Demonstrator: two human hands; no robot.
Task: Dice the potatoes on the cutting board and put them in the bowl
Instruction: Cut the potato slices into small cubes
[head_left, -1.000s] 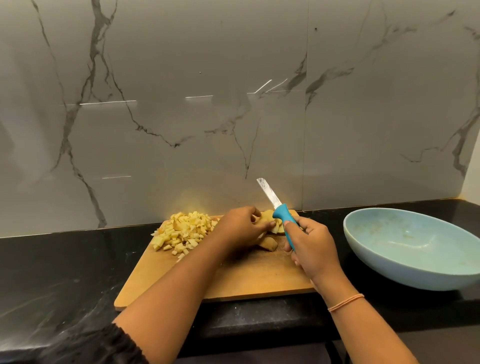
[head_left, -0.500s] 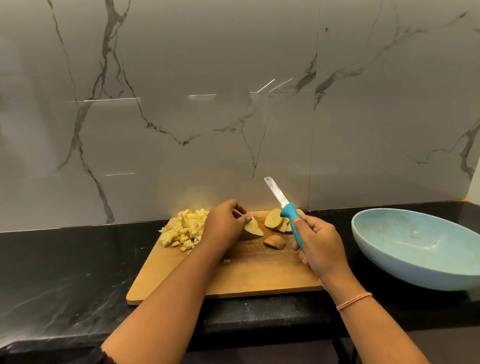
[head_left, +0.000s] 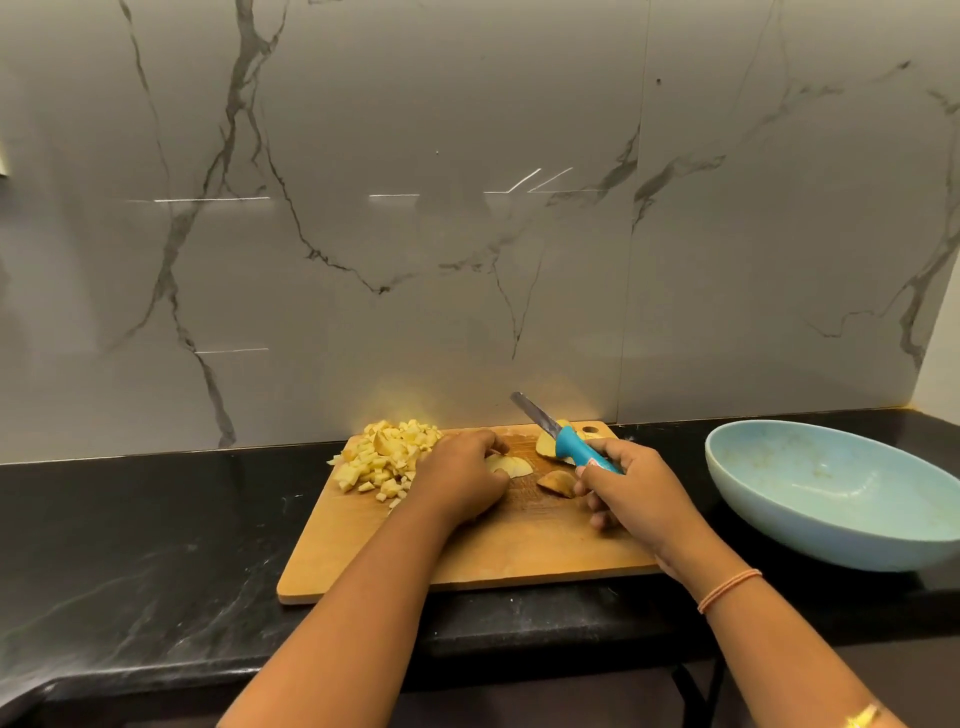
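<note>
Pretty dim, warm light. Thin white glare streaks on the glossy marble wall (head_left: 395, 195), yellowish glow above the cutting board (head_left: 519, 551). Soft shadow under the bowl (head_left: 810, 525). Wide-angle bending at the edges, slightly soft overall, hardly any detail in the dark counter (head_left: 130, 519).

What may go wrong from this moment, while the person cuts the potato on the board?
1. The left hand holds a potato slice close to the knife in the right hand; a careless cut could nick the fingers.
2. The diced pile lies at the left edge of the board, far from the bowl; pieces may fall on the counter.
</note>
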